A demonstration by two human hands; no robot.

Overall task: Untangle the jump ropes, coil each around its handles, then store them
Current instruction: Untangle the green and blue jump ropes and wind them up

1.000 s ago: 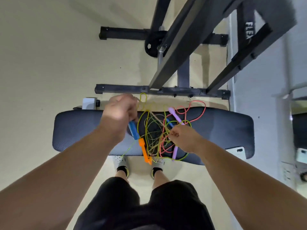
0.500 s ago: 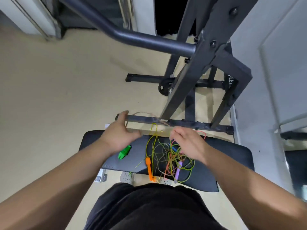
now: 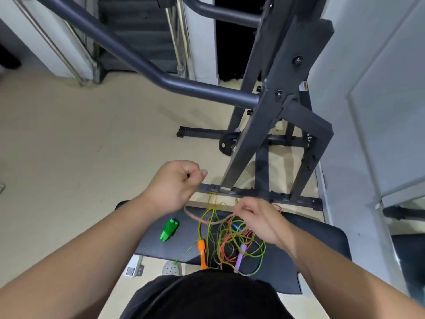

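While the braided rope (image 3: 208, 221) hangs slack between them, both grips are curled on it: left grip (image 3: 177, 185) clenched round one end, raised beyond the tangle (image 3: 232, 240); right grip (image 3: 259, 219) pinching it just above the tangle. Which handle this rope ends in I cannot make out.

Advice: draw this one strand out loop by loop, right fingers guiding, no hard pulls that cinch knots.

Tangle: thin yellow-green and red cords heaped mid-surface (image 3: 317, 245). Orange handle (image 3: 202, 250) and purple handle (image 3: 239, 259) at its near edge, blue handle (image 3: 236, 226) inside it, green handle (image 3: 169, 230) left of it, clear of the heap.
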